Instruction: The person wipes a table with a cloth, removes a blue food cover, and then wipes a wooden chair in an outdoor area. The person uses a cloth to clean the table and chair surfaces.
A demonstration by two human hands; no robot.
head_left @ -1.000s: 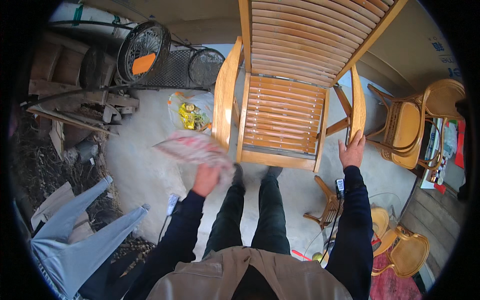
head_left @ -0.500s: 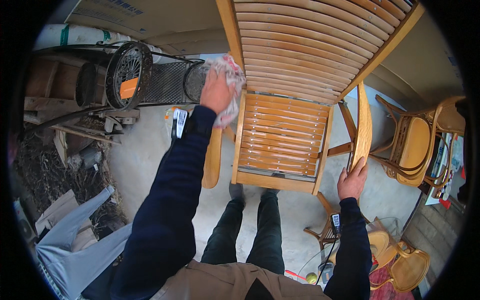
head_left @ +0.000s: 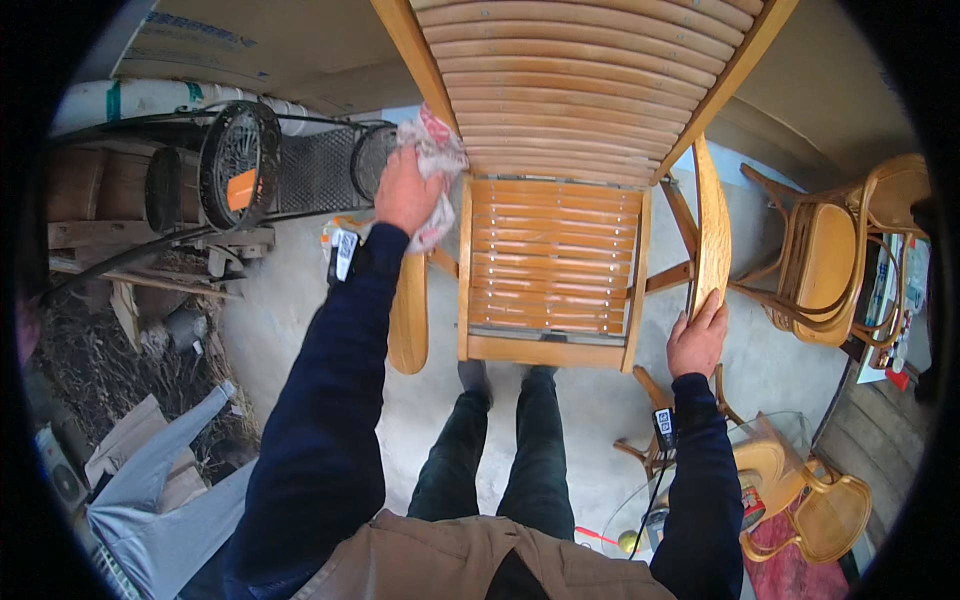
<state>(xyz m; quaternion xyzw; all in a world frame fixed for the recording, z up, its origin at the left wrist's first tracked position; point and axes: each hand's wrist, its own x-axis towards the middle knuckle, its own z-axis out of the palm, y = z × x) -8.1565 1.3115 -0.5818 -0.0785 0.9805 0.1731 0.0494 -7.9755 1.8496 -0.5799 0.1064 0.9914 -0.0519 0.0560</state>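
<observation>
A slatted wooden chair (head_left: 556, 348) with a tall curved back stands in front of me. My left hand (head_left: 408, 192) grips a crumpled white and red cloth (head_left: 436, 150) against the left side of the chair, where the left armrest (head_left: 408, 318) meets the back frame. The cloth hides part of that joint. My right hand (head_left: 697, 338) is wrapped round the front end of the right armrest (head_left: 712, 230), thumb on the inner side and fingers over the top.
A black metal rack with round wire rings (head_left: 238, 165) stands close to my left hand. Rattan chairs (head_left: 828, 262) are at the right, with a glass-topped table (head_left: 780, 440) lower right. Grey cloth (head_left: 150, 500) lies at lower left, near dry twigs (head_left: 95, 350). Cardboard (head_left: 270, 45) lines the back.
The chair sits slightly further left in view, its back more so. Both hands keep their holds, the left with the cloth at the joint, the right on the armrest's end.
</observation>
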